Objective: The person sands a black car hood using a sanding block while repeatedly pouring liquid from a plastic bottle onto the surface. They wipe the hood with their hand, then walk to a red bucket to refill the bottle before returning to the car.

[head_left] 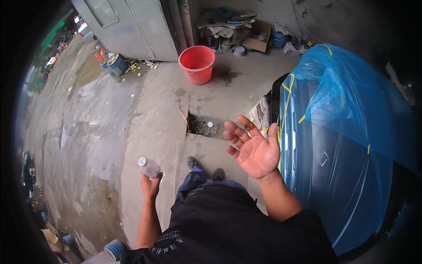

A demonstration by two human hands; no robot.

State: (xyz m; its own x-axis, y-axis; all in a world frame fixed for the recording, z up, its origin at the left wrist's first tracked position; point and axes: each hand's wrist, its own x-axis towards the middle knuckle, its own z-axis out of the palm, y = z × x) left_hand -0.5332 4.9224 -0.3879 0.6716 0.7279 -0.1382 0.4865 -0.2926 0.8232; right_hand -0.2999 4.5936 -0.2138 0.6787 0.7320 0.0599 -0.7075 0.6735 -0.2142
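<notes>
My left hand (150, 185) is wrapped round a clear plastic bottle (151, 168) with a white cap, held out at my left side above the concrete. Raised on my right, my right hand (258, 155) is turned palm up with its fingers spread, and nothing lies in it. A brownish-orange stain marks one of its fingertips. Close by that hand stands a car (316, 163) covered in blue plastic film (347, 92) with yellow tape strips. A sheet of newspaper (260, 112) is fixed at the car's near edge.
A red bucket (196, 66) stands ahead on the concrete floor. Between it and my feet is a rectangular hole (204, 126) with rubble and a white lid. Blue cans (115, 64) sit by the metal door (132, 28). A cardboard box (258, 36) and papers lie against the wall.
</notes>
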